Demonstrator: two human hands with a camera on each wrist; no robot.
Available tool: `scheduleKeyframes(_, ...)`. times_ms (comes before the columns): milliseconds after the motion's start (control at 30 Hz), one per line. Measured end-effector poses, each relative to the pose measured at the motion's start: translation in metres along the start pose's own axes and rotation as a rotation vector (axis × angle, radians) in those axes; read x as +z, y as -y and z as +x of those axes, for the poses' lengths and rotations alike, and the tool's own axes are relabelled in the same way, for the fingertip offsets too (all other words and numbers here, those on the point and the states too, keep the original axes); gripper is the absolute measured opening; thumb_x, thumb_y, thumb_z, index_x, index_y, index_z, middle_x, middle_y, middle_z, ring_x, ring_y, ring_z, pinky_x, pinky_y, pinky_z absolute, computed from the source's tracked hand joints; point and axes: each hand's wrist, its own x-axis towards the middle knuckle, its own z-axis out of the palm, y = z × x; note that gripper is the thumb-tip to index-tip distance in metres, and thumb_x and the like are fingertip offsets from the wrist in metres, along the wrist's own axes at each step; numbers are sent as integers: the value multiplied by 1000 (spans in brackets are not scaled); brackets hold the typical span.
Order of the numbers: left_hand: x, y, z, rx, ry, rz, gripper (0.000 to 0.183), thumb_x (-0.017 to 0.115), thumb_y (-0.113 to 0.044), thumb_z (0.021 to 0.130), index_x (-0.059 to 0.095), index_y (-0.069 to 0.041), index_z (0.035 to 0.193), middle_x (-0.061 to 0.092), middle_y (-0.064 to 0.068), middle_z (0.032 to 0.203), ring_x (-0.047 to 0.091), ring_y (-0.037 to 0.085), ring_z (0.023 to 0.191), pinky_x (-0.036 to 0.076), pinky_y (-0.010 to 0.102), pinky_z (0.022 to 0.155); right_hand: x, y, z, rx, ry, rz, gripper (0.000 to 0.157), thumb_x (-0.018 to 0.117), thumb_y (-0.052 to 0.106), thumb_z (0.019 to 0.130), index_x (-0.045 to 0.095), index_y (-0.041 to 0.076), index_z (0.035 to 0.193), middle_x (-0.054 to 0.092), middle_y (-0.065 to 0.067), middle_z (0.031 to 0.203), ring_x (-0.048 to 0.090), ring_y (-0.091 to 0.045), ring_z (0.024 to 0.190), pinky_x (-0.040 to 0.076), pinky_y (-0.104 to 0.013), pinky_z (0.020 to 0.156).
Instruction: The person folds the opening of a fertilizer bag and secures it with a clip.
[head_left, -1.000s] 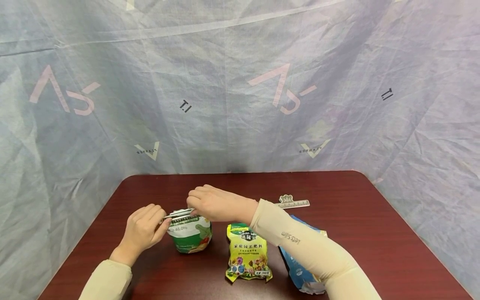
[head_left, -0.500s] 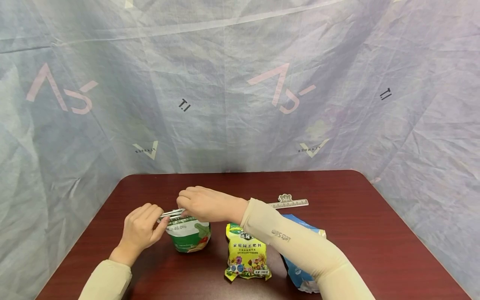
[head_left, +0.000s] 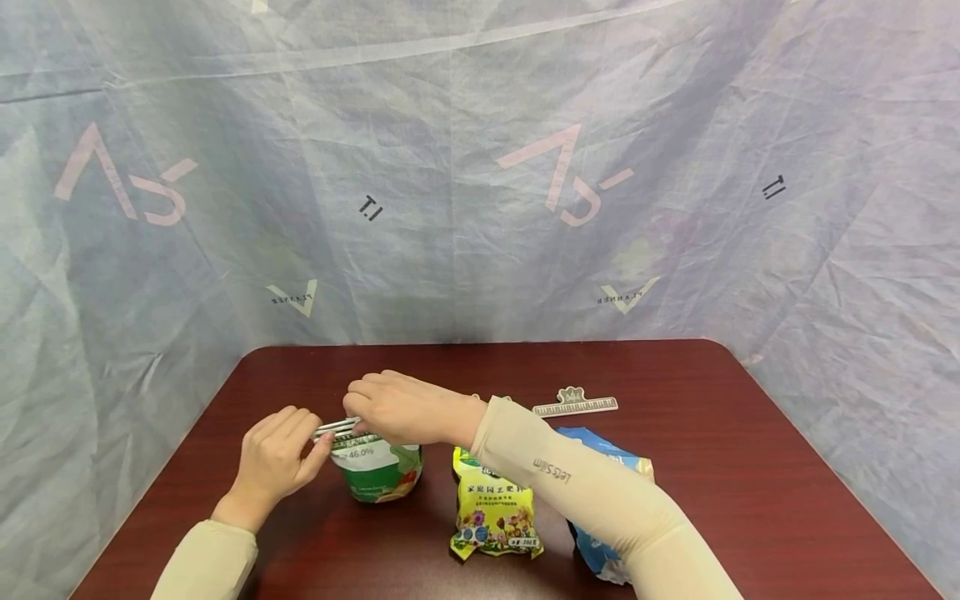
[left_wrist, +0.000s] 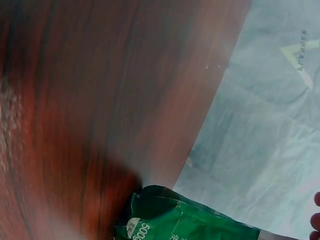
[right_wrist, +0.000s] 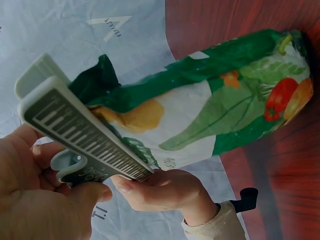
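A green and white bag (head_left: 378, 479) with vegetable pictures stands upright on the left of the table. In the right wrist view a grey-white clip (right_wrist: 85, 137) with a piano-key pattern lies across the bag's folded top. My right hand (head_left: 408, 408) pinches the handle of this clip. On the other side, my left hand (head_left: 277, 458) pinches the bag's top edge near the clip's far end, thumb in front. The left wrist view catches only the green side of the bag (left_wrist: 185, 217); most of the left fingers are out of it.
A yellow-green fertilizer bag (head_left: 495, 517) lies in the middle. Right of it a blue bag (head_left: 596, 550) is partly under my right forearm. Another piano-key clip (head_left: 575, 406) lies farther back. Small pale tips (head_left: 476, 397) show behind the right sleeve. Grey cloth (head_left: 450, 208) hangs behind the table.
My right hand has shifted a little to the left, toward my left hand, and the sleeve now covers more of the yellow-green bag's top. The left hand has moved slightly left.
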Motion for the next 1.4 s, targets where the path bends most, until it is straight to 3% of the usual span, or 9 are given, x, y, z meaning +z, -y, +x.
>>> scheduleKeyframes(700, -5, 2, -4, -16, 0, 13, 38, 45, -27, 90, 43, -6, 58, 38, 0, 54, 30, 14, 45, 25, 26, 39, 3, 5, 7, 16, 5, 2, 19, 54, 32, 92, 54, 13, 93, 50, 4, 87, 46, -10, 76, 36, -21, 63)
scheduleKeyframes(1133, -4, 1, -6, -3, 14, 8, 38, 48, -32, 88, 50, -4, 62, 43, 1, 56, 36, 15, 45, 30, 28, 39, 6, 5, 5, 19, -37, 20, 20, 57, 31, 91, 57, 13, 98, 51, 5, 89, 46, -9, 78, 37, -20, 64)
scheduleKeyframes(1400, -4, -1, -6, 4, 21, 3, 39, 49, -34, 87, 48, -6, 60, 41, -1, 55, 33, 13, 45, 28, 26, 39, 7, 6, 1, 34, -74, 7, 23, 57, 35, 90, 60, 15, 102, 52, 6, 91, 47, -9, 79, 38, -20, 65)
